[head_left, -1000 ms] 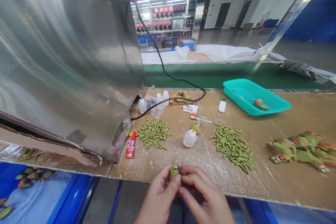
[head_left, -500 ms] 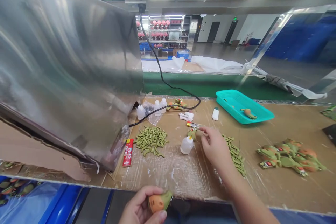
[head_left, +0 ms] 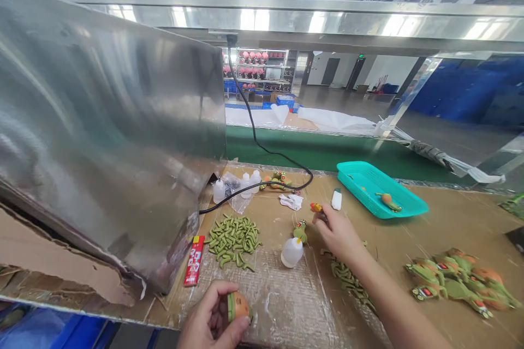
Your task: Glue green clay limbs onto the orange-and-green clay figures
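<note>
Near the table's front edge, my left hand is closed around a small orange-and-green toy figure, its orange side facing up. My right hand is raised over the table, fingers closed on a slim item with a red-and-yellow end. Most of that item is hidden by the fingers, so its kind is unclear. Left of the right hand, a green toy figure lies behind a white squeeze bottle with a yellow tip. Small curved green pieces form a pile on the left; more green pieces lie under my right forearm.
Finished-looking toy figures lie heaped at right. A teal basket holds a toy figure. A red packet lies beside the metal box. A black cable hangs down across the table. White bottles stand behind.
My right hand has picked the slim red-and-yellow-ended item up from the table. The toy figure in my left hand has turned. The camera view has tilted upward.
</note>
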`<action>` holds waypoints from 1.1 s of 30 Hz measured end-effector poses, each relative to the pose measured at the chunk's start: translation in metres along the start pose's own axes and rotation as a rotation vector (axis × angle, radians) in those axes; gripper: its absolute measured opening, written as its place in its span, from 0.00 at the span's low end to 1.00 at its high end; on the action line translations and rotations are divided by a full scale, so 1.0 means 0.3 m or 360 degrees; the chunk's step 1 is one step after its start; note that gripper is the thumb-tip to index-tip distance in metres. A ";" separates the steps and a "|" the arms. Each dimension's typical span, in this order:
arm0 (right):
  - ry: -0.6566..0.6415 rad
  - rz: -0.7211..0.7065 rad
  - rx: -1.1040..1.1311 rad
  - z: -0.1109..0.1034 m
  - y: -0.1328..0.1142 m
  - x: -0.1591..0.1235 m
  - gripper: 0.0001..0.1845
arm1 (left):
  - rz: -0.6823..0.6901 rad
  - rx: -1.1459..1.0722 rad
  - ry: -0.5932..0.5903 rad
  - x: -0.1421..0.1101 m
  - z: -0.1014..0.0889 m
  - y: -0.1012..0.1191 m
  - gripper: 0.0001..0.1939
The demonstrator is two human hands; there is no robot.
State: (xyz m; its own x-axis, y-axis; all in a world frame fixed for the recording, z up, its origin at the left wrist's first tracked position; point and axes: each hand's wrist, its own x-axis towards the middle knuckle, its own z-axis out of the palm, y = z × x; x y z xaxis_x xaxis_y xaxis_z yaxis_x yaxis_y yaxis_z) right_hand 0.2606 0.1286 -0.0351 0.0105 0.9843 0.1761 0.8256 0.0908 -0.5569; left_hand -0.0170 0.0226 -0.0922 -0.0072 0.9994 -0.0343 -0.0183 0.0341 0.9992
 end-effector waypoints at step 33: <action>0.0012 0.0282 0.0145 -0.014 -0.200 -0.176 0.18 | -0.0089 0.0621 -0.0363 0.028 -0.033 0.046 0.15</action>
State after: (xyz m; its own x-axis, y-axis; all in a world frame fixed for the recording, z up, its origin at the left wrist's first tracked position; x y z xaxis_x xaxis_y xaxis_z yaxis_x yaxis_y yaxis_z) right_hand 0.2129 0.0704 -0.0075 0.1558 0.9850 0.0746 0.7560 -0.0703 -0.6508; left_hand -0.0272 0.0312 -0.0789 0.2042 0.9706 -0.1275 0.3663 0.0450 0.9294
